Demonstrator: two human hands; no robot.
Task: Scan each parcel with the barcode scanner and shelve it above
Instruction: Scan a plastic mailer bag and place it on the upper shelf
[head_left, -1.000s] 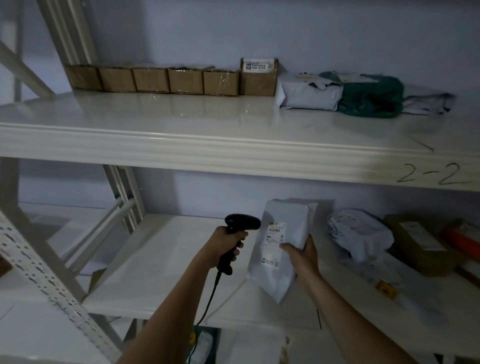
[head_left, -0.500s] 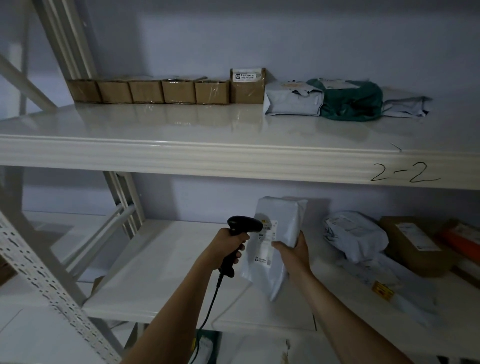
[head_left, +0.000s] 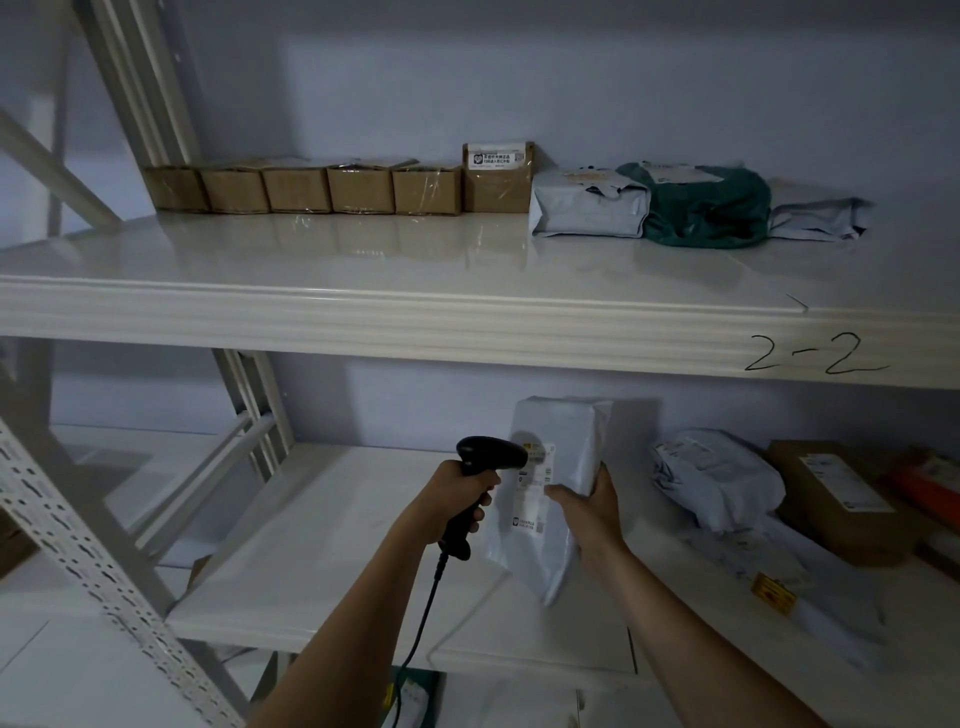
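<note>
Grey-white parcel (head_left: 558, 467), gripped by right hand (head_left: 584, 506), now sits closer against black scanner (head_left: 485, 470) clenched in left hand (head_left: 457, 496).

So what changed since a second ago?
The scanner in the left hand has closed in on the parcel: its head now overlaps the label, where before there was a gap. The right hand still grips the same parcel, upright above the lower shelf. Nothing was picked up or let go; the parcels on the upper shelf stayed put.

Upper shelf (head_left: 363, 270) front lies bare; parcels (head_left: 587, 208) line its back.
</note>
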